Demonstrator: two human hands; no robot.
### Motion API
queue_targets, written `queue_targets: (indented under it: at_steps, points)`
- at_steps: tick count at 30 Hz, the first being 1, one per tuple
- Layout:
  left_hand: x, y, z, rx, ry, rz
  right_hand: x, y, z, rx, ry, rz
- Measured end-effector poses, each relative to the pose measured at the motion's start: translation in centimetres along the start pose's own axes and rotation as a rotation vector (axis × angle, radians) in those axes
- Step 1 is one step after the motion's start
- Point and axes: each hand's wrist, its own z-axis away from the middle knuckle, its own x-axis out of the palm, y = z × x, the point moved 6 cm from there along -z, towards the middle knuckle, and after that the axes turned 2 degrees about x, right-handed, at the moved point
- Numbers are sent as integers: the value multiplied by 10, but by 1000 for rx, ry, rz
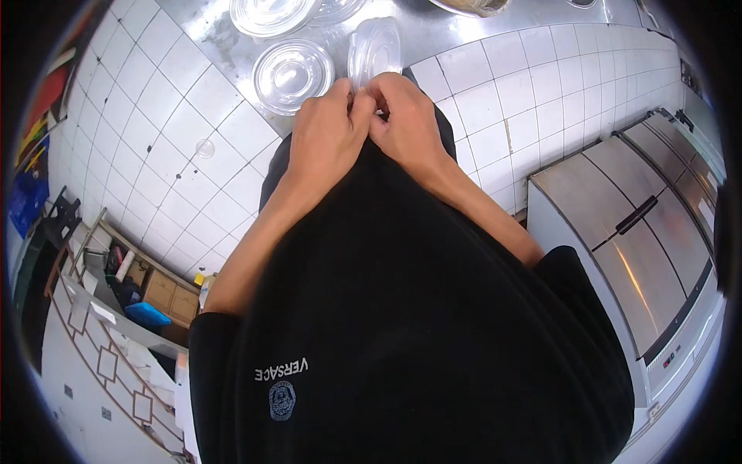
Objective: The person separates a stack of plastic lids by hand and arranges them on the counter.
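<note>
Both hands meet in front of the black shirt at the near edge of a metal table. My left hand has its thumb and fingers pinched together at the near end of a clear plastic container. Close against it on the right, my right hand is closed with curled fingers at the same end. The fingers cover the container's near rim. Just left of it lies a round clear plastic lid, with more clear round plastic pieces behind.
Part of a bowl shows at the top edge. White tiles cover the floor, with a small clear disc on the left. A metal-doored cabinet stands at right, a shelf with boxes at lower left.
</note>
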Motion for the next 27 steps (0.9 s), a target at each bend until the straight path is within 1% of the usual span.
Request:
queue_targets:
  at_steps: [5, 11, 14, 19, 22, 27]
  points:
    - [-7, 3, 1, 66, 12, -63, 1, -9, -3, 73, -100, 29]
    - [-32, 35, 4, 168, 57, -140, -14, -37, -11, 63, -186, 86]
    - [-53, 59, 14, 200, 88, -123, -30, -63, -14, -21, -161, 103]
    - [-84, 99, 32, 227, 133, -52, -60, -110, -17, -233, -91, 150]
    - [-93, 107, 40, 274, 172, 57, -75, -133, -18, -339, -88, 198]
    - [-99, 114, 51, 297, 120, 230, -97, -161, -14, -428, -137, 243]
